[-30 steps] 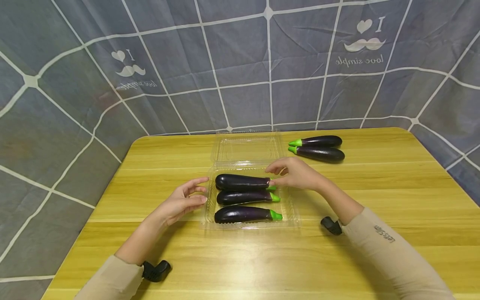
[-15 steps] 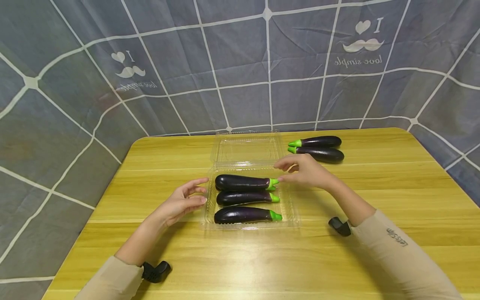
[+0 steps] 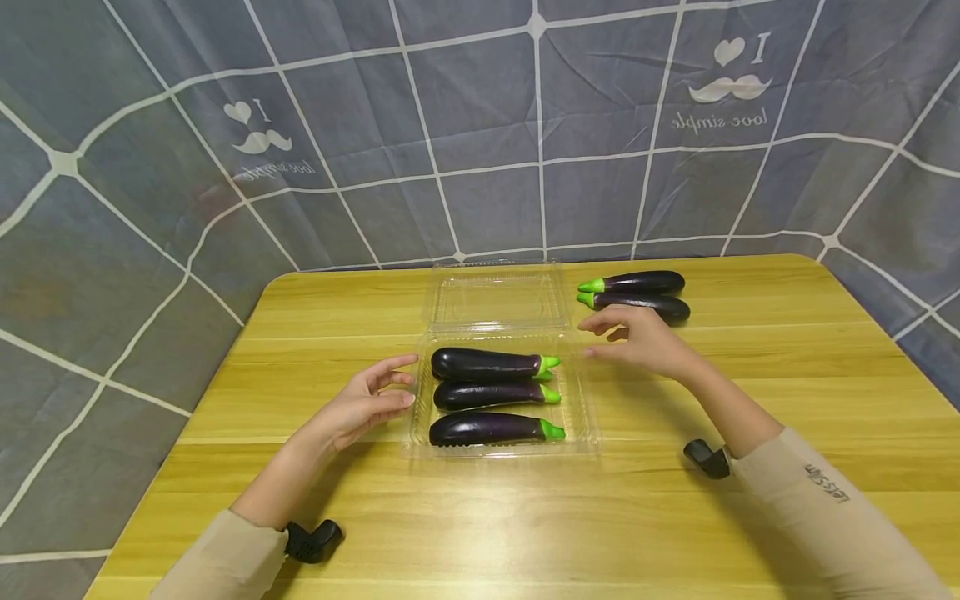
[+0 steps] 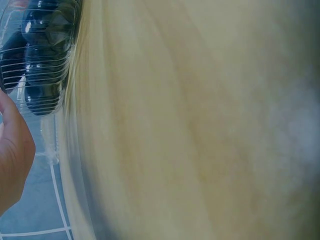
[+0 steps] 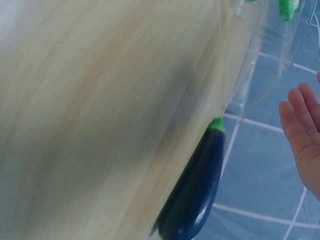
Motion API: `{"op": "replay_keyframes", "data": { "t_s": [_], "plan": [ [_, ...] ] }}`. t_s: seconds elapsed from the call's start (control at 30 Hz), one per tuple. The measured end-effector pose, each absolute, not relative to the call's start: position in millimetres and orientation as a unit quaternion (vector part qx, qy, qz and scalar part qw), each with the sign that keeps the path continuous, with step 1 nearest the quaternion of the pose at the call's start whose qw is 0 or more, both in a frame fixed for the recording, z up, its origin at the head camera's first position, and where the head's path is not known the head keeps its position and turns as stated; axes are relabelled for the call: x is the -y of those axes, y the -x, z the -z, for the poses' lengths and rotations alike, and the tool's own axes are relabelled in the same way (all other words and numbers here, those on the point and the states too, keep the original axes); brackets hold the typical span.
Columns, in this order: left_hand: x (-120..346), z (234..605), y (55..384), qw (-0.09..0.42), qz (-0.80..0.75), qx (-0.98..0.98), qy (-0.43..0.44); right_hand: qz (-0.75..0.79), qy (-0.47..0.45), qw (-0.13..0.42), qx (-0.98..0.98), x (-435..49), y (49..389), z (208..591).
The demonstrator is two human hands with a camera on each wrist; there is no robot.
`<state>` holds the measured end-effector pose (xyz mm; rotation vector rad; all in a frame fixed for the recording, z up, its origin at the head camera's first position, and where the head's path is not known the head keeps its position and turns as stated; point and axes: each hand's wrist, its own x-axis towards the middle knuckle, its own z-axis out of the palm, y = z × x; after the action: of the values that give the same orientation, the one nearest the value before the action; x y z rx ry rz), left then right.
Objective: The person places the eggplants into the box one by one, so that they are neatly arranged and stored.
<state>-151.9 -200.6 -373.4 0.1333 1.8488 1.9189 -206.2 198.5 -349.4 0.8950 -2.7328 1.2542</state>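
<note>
A transparent plastic clamshell box [image 3: 577, 433] lies on the table, its lid [image 3: 491, 298] folded back behind it. Inside are glossy dark eggplants laid side by side: a front one [image 3: 483, 428], a middle one [image 3: 487, 395] and a back one [image 3: 483, 364]. Under the back one's green stem another green tip shows, from an eggplant mostly hidden below. My left hand [image 3: 363, 408] is at the box's left side, fingers loosely bent around nothing; whether it touches the wall I cannot tell. Just right of the box hovers my right hand [image 3: 645, 337], holding nothing, fingers relaxed.
Two more eggplants lie at the back right, a rear one [image 3: 645, 282] and a nearer one [image 3: 637, 305], stems pointing left. My right hand partly covers the nearer one. A grey curtain [image 3: 487, 133] with white lines hangs behind the wooden table [image 3: 495, 525].
My right hand has let go of the back eggplant near its stem and moved right, out past the box's edge. The eggplant stays in the box. My left hand has not moved.
</note>
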Motion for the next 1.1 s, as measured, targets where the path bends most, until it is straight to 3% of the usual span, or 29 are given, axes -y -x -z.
{"op": "replay_keyframes", "data": {
  "t_s": [0.47, 1.1],
  "plan": [
    [200, 372, 153, 0.235, -0.701, -0.671, -0.05, -0.367, -0.224, 0.031, 0.902, -240, 208, 350],
    [201, 372, 152, 0.235, -0.696, -0.677, -0.044, -0.365, -0.164, 0.029, 0.916, -283, 212, 355]
  ]
}}
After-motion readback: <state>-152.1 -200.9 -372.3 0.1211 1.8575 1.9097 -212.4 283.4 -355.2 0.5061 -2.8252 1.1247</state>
